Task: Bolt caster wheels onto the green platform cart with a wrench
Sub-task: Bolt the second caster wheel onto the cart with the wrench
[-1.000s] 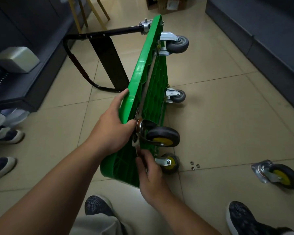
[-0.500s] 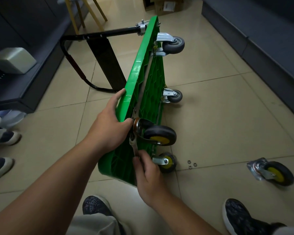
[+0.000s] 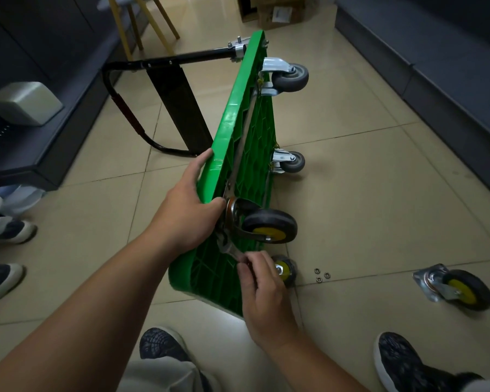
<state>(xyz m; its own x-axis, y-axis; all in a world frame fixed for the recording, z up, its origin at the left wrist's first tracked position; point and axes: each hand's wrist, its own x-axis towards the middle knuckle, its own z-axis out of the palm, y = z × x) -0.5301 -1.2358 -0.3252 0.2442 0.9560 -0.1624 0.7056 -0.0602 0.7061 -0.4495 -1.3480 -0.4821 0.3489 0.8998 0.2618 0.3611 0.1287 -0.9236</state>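
The green platform cart (image 3: 239, 131) stands on its long edge on the tiled floor, underside facing right. My left hand (image 3: 187, 210) grips its upper edge beside a black caster with a yellow hub (image 3: 269, 226) mounted on the underside. My right hand (image 3: 262, 290) holds the handle of a silver wrench (image 3: 228, 248) whose head sits at that caster's plate. A second yellow-hub caster (image 3: 286, 270) shows just behind my right hand. Two grey casters (image 3: 290, 77) (image 3: 290, 162) sit at the far end.
A loose yellow-hub caster (image 3: 456, 288) lies on the floor at right, with three small washers (image 3: 321, 275) nearby. The cart's black folded handle (image 3: 164, 103) lies left. Dark benches line both sides; other people's shoes (image 3: 3, 230) are at left, my shoes (image 3: 402, 363) below.
My right hand has swung the wrench handle slightly to the right and down, away from the cart's edge. My left hand keeps its grip on the cart.
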